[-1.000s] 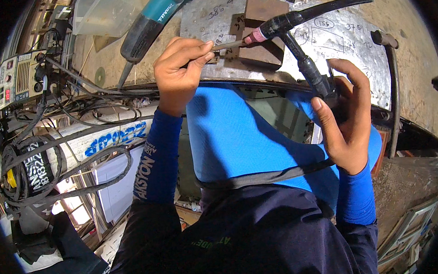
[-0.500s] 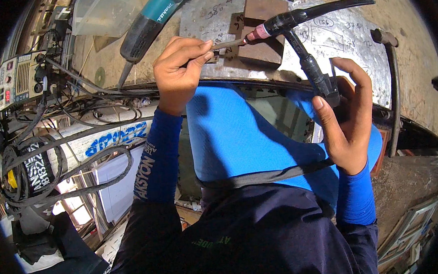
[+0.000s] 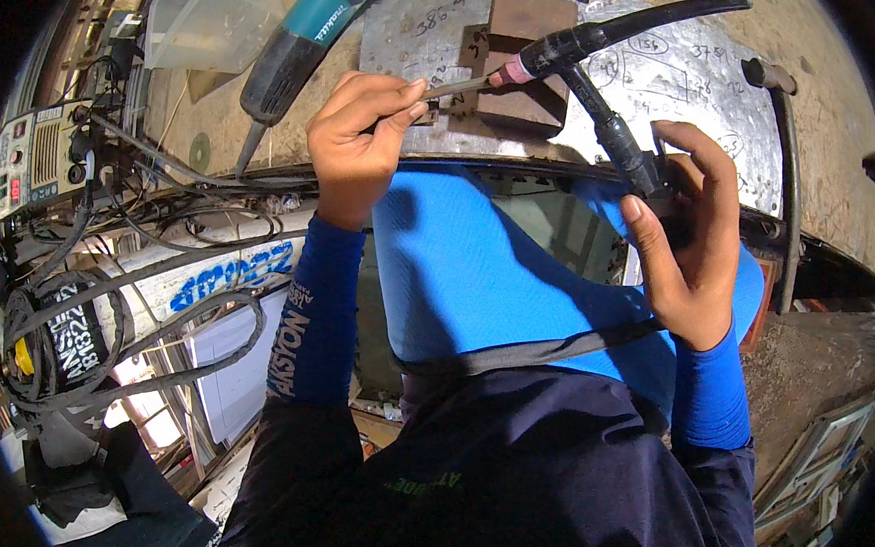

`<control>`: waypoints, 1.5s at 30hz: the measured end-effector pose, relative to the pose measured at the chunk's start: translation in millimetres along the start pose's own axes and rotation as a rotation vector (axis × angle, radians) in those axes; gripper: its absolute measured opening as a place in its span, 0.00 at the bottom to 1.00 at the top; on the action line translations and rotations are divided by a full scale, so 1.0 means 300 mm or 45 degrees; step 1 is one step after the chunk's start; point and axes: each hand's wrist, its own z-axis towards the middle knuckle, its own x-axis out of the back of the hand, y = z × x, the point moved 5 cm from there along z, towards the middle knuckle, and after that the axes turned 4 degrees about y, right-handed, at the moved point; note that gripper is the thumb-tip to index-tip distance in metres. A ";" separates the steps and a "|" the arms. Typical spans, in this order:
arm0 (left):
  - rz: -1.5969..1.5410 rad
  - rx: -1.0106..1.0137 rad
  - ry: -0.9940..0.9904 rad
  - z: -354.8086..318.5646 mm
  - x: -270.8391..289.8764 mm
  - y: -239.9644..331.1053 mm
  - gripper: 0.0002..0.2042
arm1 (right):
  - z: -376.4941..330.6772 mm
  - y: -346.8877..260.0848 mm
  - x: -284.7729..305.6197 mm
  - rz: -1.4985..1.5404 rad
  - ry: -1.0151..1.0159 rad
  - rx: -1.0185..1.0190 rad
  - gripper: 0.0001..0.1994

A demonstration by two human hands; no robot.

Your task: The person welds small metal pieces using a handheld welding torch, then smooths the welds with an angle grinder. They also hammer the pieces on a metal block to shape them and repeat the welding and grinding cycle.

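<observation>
A black TIG welding torch (image 3: 609, 128) is in my right hand (image 3: 691, 248), whose thumb and fingers are curled round the lower end of its handle. The torch head lies crosswise, with its pink nozzle (image 3: 512, 72) pointing left and its long black back cap reaching right. My left hand (image 3: 361, 143) pinches a thin, flat metal strip (image 3: 458, 88) between thumb and fingers. The far end of the strip is at the nozzle's mouth; whether they touch I cannot tell. Behind the nozzle, two brown blocks (image 3: 520, 113) rest on a marked metal plate (image 3: 403, 35).
A teal and black power tool (image 3: 289, 57) lies on the bench at the far left, beside a clear plastic container (image 3: 207, 27). A welding machine (image 3: 40, 162) and coiled black cables (image 3: 63, 377) are at the left. A metal bar (image 3: 788, 182) stands at the bench's right side.
The lower end of the torch handle has swung slightly left, and my right fingers have closed in a little round it. My left hand and the strip have hardly moved.
</observation>
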 end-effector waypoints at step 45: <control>0.007 0.008 -0.017 -0.002 0.000 -0.006 0.10 | -0.007 0.009 0.014 0.036 0.026 -0.033 0.28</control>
